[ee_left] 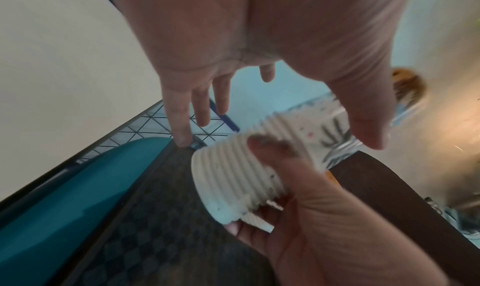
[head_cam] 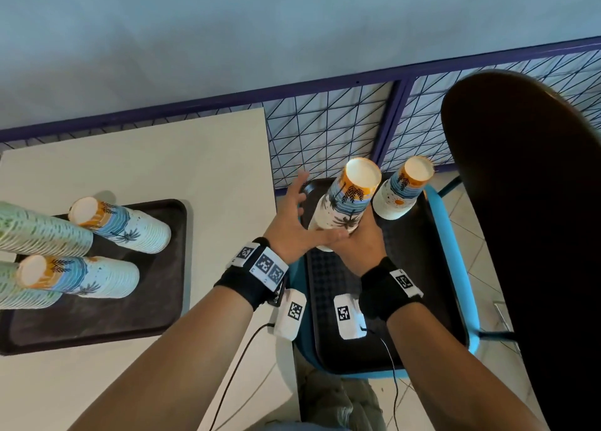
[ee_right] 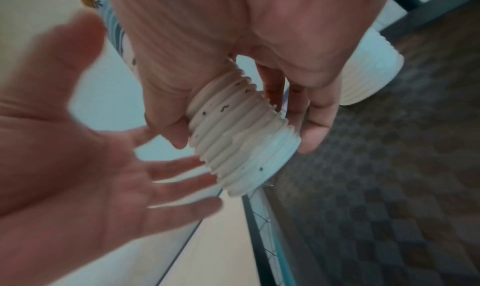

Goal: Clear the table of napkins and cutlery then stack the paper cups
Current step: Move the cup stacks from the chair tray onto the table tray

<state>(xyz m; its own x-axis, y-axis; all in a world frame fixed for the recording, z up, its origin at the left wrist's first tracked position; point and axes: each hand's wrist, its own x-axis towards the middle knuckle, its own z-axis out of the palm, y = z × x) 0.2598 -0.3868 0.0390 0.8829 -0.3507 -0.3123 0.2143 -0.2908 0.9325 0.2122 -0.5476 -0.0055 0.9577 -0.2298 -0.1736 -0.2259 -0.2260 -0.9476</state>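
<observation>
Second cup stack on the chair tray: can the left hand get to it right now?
Probably not directly: the held cup stack and right hand lie between the open left hand and the second cup stack.

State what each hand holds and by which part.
Right hand grips the cup stack around its lower rims. Left hand is spread open, holding nothing.

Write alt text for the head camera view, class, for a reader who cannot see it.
The right hand grips an upside-down stack of paper cups over a dark tray on a blue chair, the open left hand beside it. A shorter stack stands alongside, and more stacks on the table's tray.
</observation>
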